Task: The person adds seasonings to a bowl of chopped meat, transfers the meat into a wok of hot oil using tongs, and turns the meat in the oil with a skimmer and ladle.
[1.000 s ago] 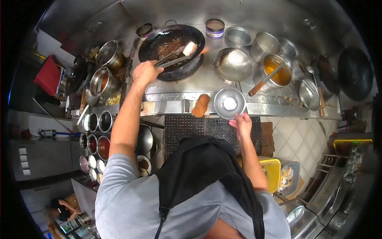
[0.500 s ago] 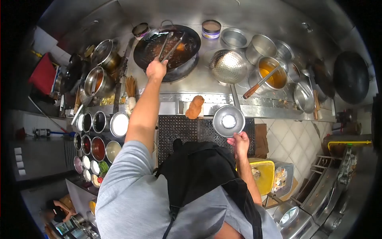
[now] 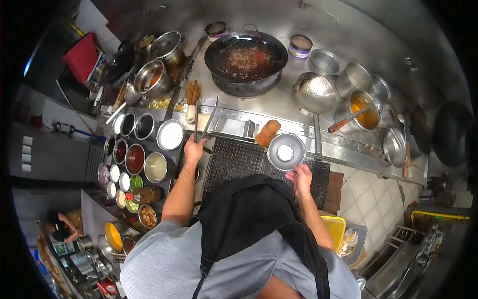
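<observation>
My left hand (image 3: 194, 149) is closed round the handle end of metal tongs (image 3: 214, 115), whose arms are spread, with nothing between them, over the counter's front edge. In my right hand (image 3: 300, 178) is the rim of a grey metal bowl (image 3: 286, 152) with a bright white spot at its centre. A browned, lumpy piece of food (image 3: 268, 133) lies on the counter edge, just left of the bowl. Behind, a black wok (image 3: 246, 58) on the burner holds bubbling dark liquid with something orange-red in it.
A perforated ladle (image 3: 314, 93) rests right of the wok, near a pot of orange liquid (image 3: 365, 110). Left stand a bamboo brush (image 3: 192, 102) and several sauce containers (image 3: 170, 135). A yellow bin (image 3: 332, 230) is below right. Another person (image 3: 63, 226) is at far lower left.
My left hand has drawn the tongs out of the wok, back and left towards the counter's front edge. The view has turned and shifted. My right hand keeps hold of the bowl.
</observation>
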Motion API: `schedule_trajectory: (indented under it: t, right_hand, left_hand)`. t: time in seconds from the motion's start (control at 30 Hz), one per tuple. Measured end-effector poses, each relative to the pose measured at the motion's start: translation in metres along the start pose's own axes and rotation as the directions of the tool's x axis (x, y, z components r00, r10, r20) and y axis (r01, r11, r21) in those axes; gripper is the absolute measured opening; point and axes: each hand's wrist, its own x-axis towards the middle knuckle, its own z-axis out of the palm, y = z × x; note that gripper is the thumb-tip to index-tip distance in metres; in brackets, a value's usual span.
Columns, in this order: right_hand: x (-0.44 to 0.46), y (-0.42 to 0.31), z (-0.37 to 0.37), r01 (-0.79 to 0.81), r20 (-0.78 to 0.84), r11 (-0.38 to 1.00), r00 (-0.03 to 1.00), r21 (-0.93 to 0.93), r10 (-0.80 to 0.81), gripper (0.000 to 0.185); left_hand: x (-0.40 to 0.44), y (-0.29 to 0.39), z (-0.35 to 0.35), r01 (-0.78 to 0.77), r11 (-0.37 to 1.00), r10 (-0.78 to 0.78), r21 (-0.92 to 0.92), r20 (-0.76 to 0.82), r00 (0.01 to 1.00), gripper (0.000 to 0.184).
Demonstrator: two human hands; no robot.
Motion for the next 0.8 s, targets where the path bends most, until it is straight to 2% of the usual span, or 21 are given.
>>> schedule_trajectory:
  t: [0.1,0.2,0.23,0.3,0.4,0.43,0.47,0.5,0.53,0.57,0.6,0.63,0.67,0.7,0.73,0.77,0.8]
  right_hand:
    - [-0.016,0.021,0.001,0.020,-0.032,0.999,0.999,0.034,-0.019,0.007]
    - [-0.043,0.050,0.001,0.017,-0.119,0.996,0.993,0.083,-0.007,0.008]
    - [-0.054,0.061,0.004,0.015,-0.157,0.995,0.988,0.103,0.002,0.008]
    - [-0.079,0.082,0.009,0.030,-0.216,0.984,0.976,0.174,0.008,0.004]
    - [-0.115,0.119,0.010,0.052,-0.310,0.962,0.950,0.269,0.035,0.005]
    - [-0.127,0.129,0.011,0.073,-0.351,0.949,0.935,0.307,0.042,0.006]
    - [-0.142,0.139,0.009,0.103,-0.404,0.931,0.913,0.350,0.051,0.007]
    - [-0.156,0.150,0.011,0.144,-0.463,0.920,0.885,0.365,0.045,0.007]
    - [-0.170,0.162,0.010,0.191,-0.533,0.906,0.845,0.377,0.044,0.008]
    - [-0.181,0.180,-0.003,0.210,-0.572,0.897,0.819,0.388,0.055,0.009]
    - [-0.192,0.194,-0.017,0.301,-0.618,0.865,0.786,0.401,0.013,0.012]
    - [-0.209,0.199,-0.020,0.335,-0.681,0.846,0.731,0.413,0.043,0.012]
    - [-0.220,0.212,-0.034,0.375,-0.739,0.830,0.671,0.413,0.065,0.012]
    - [-0.243,0.217,-0.041,0.405,-0.790,0.820,0.607,0.405,0.090,0.014]
    - [-0.265,0.220,-0.046,0.481,-0.841,0.782,0.532,0.396,0.099,0.017]
    - [-0.281,0.233,-0.057,0.529,-0.877,0.758,0.466,0.381,0.116,0.019]
    - [-0.297,0.238,-0.068,0.572,-0.906,0.735,0.401,0.363,0.135,0.021]
  left_hand:
    - [0.048,-0.048,0.034,-0.020,0.999,0.015,0.046,0.097,0.995,0.056]
    - [0.079,-0.053,0.049,-0.133,0.988,0.118,0.080,0.166,0.979,0.049]
    - [0.096,-0.068,0.065,-0.126,0.991,0.116,0.053,0.170,0.979,0.050]
    - [0.129,-0.097,0.096,0.010,0.999,0.001,-0.039,0.268,0.964,0.063]
    - [0.127,-0.077,0.080,-0.094,0.986,0.047,0.135,0.316,0.947,0.073]
    - [0.105,-0.032,0.046,-0.015,0.980,-0.055,0.197,0.346,0.936,0.074]
    - [0.133,-0.105,0.103,-0.479,0.851,0.480,0.214,0.052,0.876,0.067]
    - [0.122,-0.088,0.079,-0.420,0.908,0.412,0.008,0.177,0.894,0.059]
    - [0.102,-0.072,0.062,-0.530,0.845,0.534,-0.072,0.178,0.827,0.055]
    - [0.075,-0.056,0.051,-0.533,0.832,0.555,-0.153,0.210,0.805,0.050]
    - [0.068,-0.074,0.074,-0.505,0.842,0.539,-0.190,0.339,0.771,0.045]
    - [0.045,-0.079,0.071,-0.522,0.811,0.583,-0.266,0.451,0.676,0.042]
    - [0.030,-0.092,0.081,-0.607,0.760,0.608,-0.232,0.582,0.539,0.039]
    - [0.007,-0.109,0.082,-0.156,0.944,0.329,-0.290,0.842,0.426,0.035]
    - [-0.005,-0.146,0.097,-0.003,0.969,0.241,-0.248,0.939,0.245,0.034]
    - [-0.012,-0.172,0.101,0.000,0.990,0.143,-0.144,0.986,0.089,0.032]
    - [-0.019,-0.191,0.099,-0.167,0.984,0.062,-0.062,0.998,-0.005,0.030]
